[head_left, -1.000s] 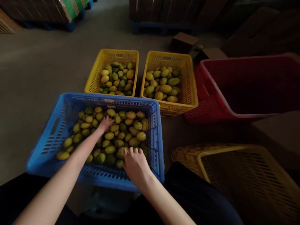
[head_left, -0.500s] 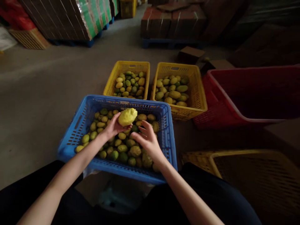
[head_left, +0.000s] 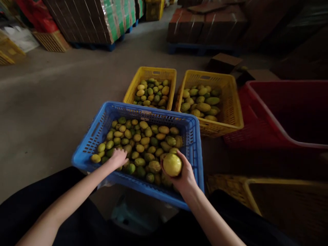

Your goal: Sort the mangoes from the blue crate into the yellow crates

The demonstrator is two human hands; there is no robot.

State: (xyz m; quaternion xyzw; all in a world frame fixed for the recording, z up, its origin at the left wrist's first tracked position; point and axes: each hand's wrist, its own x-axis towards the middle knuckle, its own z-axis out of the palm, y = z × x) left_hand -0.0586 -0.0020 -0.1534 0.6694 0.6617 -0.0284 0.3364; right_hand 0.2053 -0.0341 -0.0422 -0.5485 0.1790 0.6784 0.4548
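Note:
A large yellow lemon (head_left: 172, 164) sits in my right hand (head_left: 186, 176), fingers wrapped around it, above the right side of the blue crate (head_left: 143, 186). My left hand (head_left: 118, 158) is lowered onto the loose lemons (head_left: 139, 148) at the crate's left front. Its fingers are spread and bent downward, and their tips are partly hidden among the fruit. The lemons in this crate range from green to yellow and are mostly smaller than the one I hold.
Behind the blue crate stand a left yellow crate (head_left: 171, 89) and a right yellow crate (head_left: 232, 106), both with lemons in them. At the right are a red bin (head_left: 258, 126) and another yellow crate (head_left: 247, 191). Loaded pallets (head_left: 202, 32) stand farther back.
The large lemon has passed from my left hand to my right. My left hand has dropped down and left onto the fruit. The view has shifted slightly left.

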